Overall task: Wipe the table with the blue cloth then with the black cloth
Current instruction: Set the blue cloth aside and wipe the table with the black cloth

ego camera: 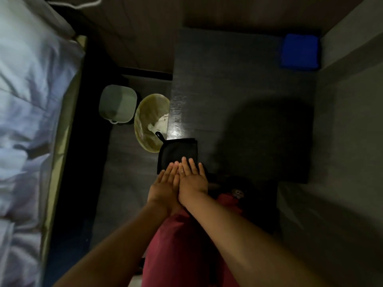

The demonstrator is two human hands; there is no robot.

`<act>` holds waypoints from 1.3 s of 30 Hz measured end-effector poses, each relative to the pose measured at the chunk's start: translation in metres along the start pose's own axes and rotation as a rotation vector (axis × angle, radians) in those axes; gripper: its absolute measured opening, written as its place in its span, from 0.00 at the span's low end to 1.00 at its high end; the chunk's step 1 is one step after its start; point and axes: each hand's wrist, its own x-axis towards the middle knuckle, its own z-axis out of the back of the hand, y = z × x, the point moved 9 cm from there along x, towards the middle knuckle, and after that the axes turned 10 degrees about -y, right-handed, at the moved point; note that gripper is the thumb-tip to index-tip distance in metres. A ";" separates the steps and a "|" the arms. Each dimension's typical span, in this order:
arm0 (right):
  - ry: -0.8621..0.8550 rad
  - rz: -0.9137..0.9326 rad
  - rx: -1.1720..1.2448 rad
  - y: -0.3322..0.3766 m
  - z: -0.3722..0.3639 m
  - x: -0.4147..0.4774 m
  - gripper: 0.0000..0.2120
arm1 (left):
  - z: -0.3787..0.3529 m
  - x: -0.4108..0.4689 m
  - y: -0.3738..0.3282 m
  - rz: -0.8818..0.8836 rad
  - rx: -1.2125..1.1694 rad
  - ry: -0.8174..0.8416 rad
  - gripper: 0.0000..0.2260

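Observation:
A folded black cloth [176,151] with a small hanging loop lies on the near left corner of the dark table [238,83]. Both my hands rest flat on its near edge, fingers stretched out. My left hand [163,183] lies palm down, and my right hand [192,179] sits beside it, partly overlapping it. Neither hand grips the cloth. A folded blue cloth [299,51] sits alone at the far right corner of the table, well away from both hands.
An open round waste bin [149,121] with crumpled paper stands against the table's left edge, and a grey lidded bin [118,103] is beside it. A bed with white sheets [31,90] fills the left side. A wall [342,121] bounds the table's right side.

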 end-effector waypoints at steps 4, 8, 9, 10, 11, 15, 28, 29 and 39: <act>0.038 0.044 0.022 0.026 0.010 0.009 0.46 | 0.001 -0.004 0.026 0.007 -0.035 -0.025 0.42; 0.016 0.056 0.057 0.026 0.024 0.008 0.43 | 0.012 -0.001 0.034 -0.036 0.058 -0.060 0.41; 0.005 0.064 0.085 0.023 0.027 0.007 0.40 | 0.017 -0.001 0.031 -0.069 0.094 -0.065 0.41; -0.006 0.070 0.106 0.020 0.029 0.006 0.38 | 0.021 -0.001 0.028 -0.090 0.108 -0.066 0.41; -0.008 0.068 0.101 0.016 0.031 0.006 0.38 | 0.026 0.001 0.027 -0.097 0.105 -0.065 0.41; -0.031 0.017 0.098 -0.008 0.048 0.016 0.41 | 0.042 0.023 0.021 -0.099 0.069 -0.078 0.43; -0.052 -0.110 0.270 -0.098 0.083 0.037 0.36 | 0.094 0.088 -0.032 -0.214 -0.179 -0.062 0.47; -0.059 -0.122 0.277 -0.106 0.083 0.037 0.37 | 0.098 0.092 -0.036 -0.226 -0.197 -0.072 0.46; -0.075 -0.251 0.313 -0.204 0.084 0.034 0.36 | 0.139 0.140 -0.113 -0.326 -0.144 -0.078 0.43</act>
